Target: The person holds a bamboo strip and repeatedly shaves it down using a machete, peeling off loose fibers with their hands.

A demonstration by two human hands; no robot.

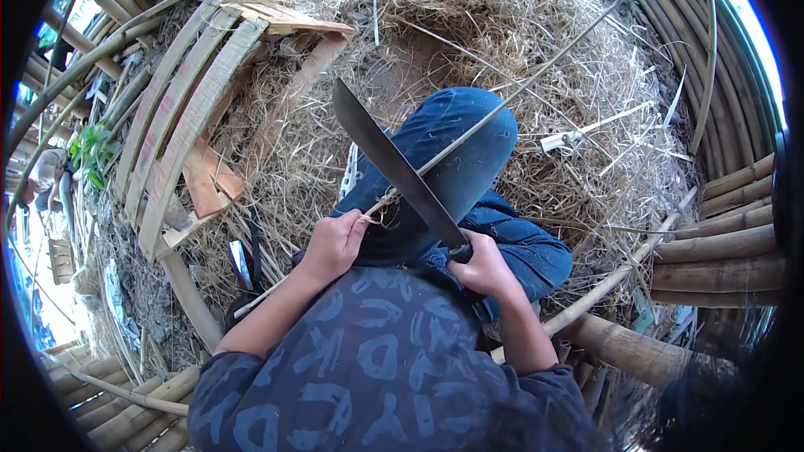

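My left hand [337, 244] is closed, thumb and fingers pinching a long, thin bamboo strip [536, 79]. The strip slants over my jeans-covered knee [471, 146] toward the far right. Pale curled shavings [387, 199] cling to it just ahead of my fingertips. In my closed right hand [484, 268] is the handle of a machete, mostly covered by the fingers. The machete's wide dark blade [381, 148] points to the far left and crosses above the strip, a short way from my left hand; whether the edge touches the strip I cannot tell.
Shavings [469, 0] cover the ground around my legs. A slatted wooden crate [188, 125] lies at the left. Split bamboo pieces [603, 121] are scattered at the right, beside a bamboo slat wall [720, 75]. A thick bamboo pole [641, 351] lies near my right elbow.
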